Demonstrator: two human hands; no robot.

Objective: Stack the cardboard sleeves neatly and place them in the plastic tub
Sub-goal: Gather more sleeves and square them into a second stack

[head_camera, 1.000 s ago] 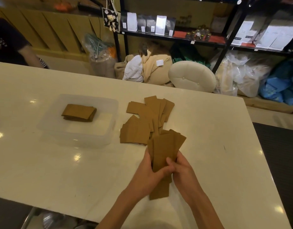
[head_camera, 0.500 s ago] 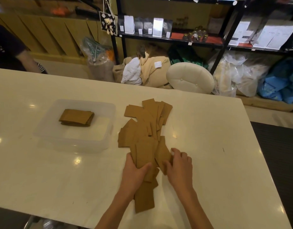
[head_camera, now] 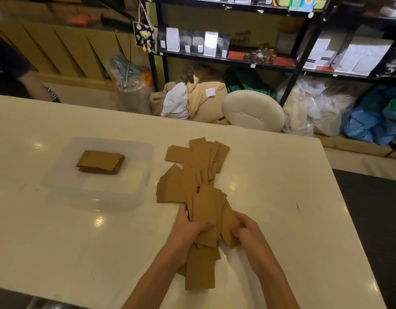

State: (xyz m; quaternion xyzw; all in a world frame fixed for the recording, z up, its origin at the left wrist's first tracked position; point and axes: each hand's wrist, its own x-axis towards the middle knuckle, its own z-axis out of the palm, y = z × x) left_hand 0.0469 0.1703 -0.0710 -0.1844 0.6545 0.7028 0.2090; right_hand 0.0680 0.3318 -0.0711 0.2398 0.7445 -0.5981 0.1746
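A loose bundle of brown cardboard sleeves (head_camera: 207, 216) is gripped from both sides, my left hand (head_camera: 188, 230) on its left edge with the thumb across the top, my right hand (head_camera: 248, 230) on its right edge. Some sleeves (head_camera: 200, 270) hang out below the bundle toward me. Several more loose sleeves (head_camera: 192, 168) lie scattered on the white table just beyond my hands. To the left stands the clear plastic tub (head_camera: 61, 175), with a small stack of sleeves (head_camera: 100, 162) inside it.
The white table (head_camera: 282, 197) ends at a dark mat on the right. Behind it are a cream stool (head_camera: 252, 110), bags and black shelving. Another person's arm (head_camera: 34, 88) shows at the far left edge.
The bundle was held up, then lowered onto the scattered sleeves half a second ago. Now both hands have gathered more sleeves and drawn the thicker bundle toward me.
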